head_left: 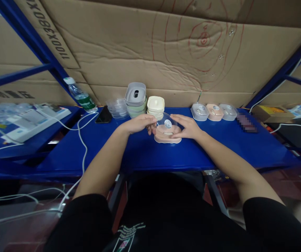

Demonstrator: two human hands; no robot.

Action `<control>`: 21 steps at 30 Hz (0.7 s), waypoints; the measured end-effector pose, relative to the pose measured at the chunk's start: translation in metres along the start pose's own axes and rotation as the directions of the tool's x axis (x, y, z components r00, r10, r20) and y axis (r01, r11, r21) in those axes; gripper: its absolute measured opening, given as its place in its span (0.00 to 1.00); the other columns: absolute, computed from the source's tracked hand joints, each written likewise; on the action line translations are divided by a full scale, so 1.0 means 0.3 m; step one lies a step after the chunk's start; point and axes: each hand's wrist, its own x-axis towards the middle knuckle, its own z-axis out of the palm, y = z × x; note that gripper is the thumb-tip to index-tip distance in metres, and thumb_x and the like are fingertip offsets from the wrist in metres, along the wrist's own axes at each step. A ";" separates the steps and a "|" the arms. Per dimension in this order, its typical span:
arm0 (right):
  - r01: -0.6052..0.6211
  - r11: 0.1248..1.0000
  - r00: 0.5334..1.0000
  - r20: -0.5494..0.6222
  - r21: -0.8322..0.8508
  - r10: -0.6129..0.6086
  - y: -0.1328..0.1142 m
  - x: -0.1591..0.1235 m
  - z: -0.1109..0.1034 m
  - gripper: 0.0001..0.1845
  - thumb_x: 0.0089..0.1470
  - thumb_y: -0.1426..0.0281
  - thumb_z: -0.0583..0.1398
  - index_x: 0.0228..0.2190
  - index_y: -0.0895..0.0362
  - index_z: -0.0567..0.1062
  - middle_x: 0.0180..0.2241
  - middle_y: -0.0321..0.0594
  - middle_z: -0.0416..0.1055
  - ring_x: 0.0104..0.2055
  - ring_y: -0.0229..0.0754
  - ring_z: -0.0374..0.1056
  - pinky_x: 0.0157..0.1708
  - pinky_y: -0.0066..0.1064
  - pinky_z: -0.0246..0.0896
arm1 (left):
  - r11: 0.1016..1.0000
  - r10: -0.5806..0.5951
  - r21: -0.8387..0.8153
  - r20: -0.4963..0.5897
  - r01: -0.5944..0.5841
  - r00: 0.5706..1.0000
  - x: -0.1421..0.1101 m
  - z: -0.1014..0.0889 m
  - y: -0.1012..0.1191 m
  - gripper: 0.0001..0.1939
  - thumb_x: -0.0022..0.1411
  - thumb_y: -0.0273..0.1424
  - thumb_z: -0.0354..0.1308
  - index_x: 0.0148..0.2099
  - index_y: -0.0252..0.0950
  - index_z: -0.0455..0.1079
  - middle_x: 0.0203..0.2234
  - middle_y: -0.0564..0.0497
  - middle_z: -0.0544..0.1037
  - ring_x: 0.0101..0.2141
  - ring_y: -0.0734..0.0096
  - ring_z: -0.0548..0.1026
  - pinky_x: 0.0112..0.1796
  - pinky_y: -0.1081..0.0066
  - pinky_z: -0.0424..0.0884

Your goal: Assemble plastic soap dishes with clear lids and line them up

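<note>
Standing at left, clear covers (117, 109): nested loose, apparently not yet fitted.
Grey-and-green stack (136, 99), cream stack (155, 105): no clear cover visible on either — seemingly work left over.
Left hand (143, 123): thumb and fingers pinching the edge of the domed cover (161, 120).
Peach box (167, 140): on the table (139, 155), beneath that cover — seating cannot be told, so judged part-done.
Right hand (188, 126): thumb and fingers curved round the cover's right side, gripping it.
Three covered boxes (214, 112): in a row, apparently complete.
</note>
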 end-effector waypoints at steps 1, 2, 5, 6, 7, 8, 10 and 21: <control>0.011 1.000 1.000 -0.002 0.010 -0.011 0.001 0.001 0.001 0.55 0.50 0.34 0.70 0.70 0.48 0.71 0.69 0.48 0.71 0.69 0.63 0.71 0.69 0.58 0.67 | 1.000 0.006 -0.012 -0.007 -0.006 1.000 0.001 0.004 0.001 0.18 0.73 0.46 0.61 0.38 0.36 0.71 0.27 0.45 0.84 0.24 0.70 0.78 0.32 0.69 0.73; 0.027 1.000 1.000 -0.011 0.014 -0.027 0.002 0.002 0.001 0.53 0.52 0.36 0.70 0.71 0.48 0.70 0.70 0.48 0.70 0.70 0.63 0.70 0.69 0.59 0.67 | 1.000 0.008 -0.022 -0.019 -0.008 1.000 0.002 0.007 0.001 0.18 0.74 0.46 0.60 0.39 0.36 0.71 0.27 0.45 0.84 0.24 0.71 0.78 0.31 0.69 0.73; 0.079 0.997 0.995 -0.061 -0.013 -0.080 0.009 0.001 -0.008 0.48 0.56 0.44 0.69 0.71 0.47 0.69 0.72 0.49 0.68 0.71 0.63 0.68 0.68 0.61 0.67 | 0.999 -0.017 -0.041 -0.059 0.015 0.998 0.004 0.007 0.002 0.19 0.74 0.47 0.60 0.39 0.35 0.71 0.29 0.44 0.85 0.23 0.73 0.77 0.31 0.69 0.72; 0.088 0.996 0.993 -0.075 -0.032 -0.090 0.010 0.001 -0.013 0.47 0.56 0.45 0.69 0.71 0.47 0.69 0.71 0.50 0.68 0.70 0.64 0.69 0.67 0.61 0.67 | 0.999 -0.028 -0.036 -0.069 0.026 0.997 0.002 0.002 0.003 0.20 0.74 0.48 0.60 0.40 0.35 0.72 0.30 0.44 0.85 0.23 0.73 0.76 0.30 0.69 0.71; 0.091 0.995 0.992 -0.079 -0.048 -0.095 0.010 0.000 -0.017 0.48 0.56 0.45 0.69 0.72 0.47 0.68 0.71 0.50 0.68 0.70 0.64 0.69 0.66 0.62 0.67 | 0.999 -0.040 -0.023 -0.073 0.038 0.997 -0.001 -0.004 0.004 0.20 0.74 0.48 0.60 0.40 0.35 0.74 0.31 0.43 0.86 0.23 0.74 0.76 0.30 0.69 0.71; 0.092 0.994 0.993 -0.074 -0.062 -0.096 0.009 0.000 -0.020 0.48 0.55 0.45 0.69 0.71 0.47 0.69 0.71 0.51 0.69 0.69 0.65 0.70 0.66 0.63 0.67 | 0.999 -0.052 -0.003 -0.068 0.052 0.996 -0.006 -0.013 0.005 0.20 0.74 0.48 0.61 0.41 0.34 0.75 0.32 0.43 0.86 0.23 0.74 0.76 0.31 0.69 0.71; 0.103 0.992 0.993 -0.048 -0.079 -0.107 0.006 -0.001 -0.022 0.49 0.54 0.44 0.69 0.71 0.48 0.70 0.69 0.51 0.71 0.66 0.65 0.73 0.64 0.62 0.68 | 0.995 -0.082 0.047 -0.029 0.083 0.996 -0.017 -0.032 0.007 0.20 0.73 0.47 0.62 0.41 0.33 0.77 0.33 0.42 0.87 0.23 0.73 0.76 0.31 0.69 0.71; 0.158 0.982 0.985 0.083 -0.101 -0.150 0.006 0.001 -0.020 0.41 0.51 0.41 0.69 0.60 0.51 0.81 0.61 0.49 0.80 0.59 0.61 0.80 0.57 0.54 0.73 | 0.933 -0.304 0.223 0.075 0.281 0.950 0.009 -0.058 -0.055 0.20 0.67 0.48 0.63 0.38 0.35 0.81 0.29 0.43 0.87 0.23 0.69 0.76 0.30 0.68 0.71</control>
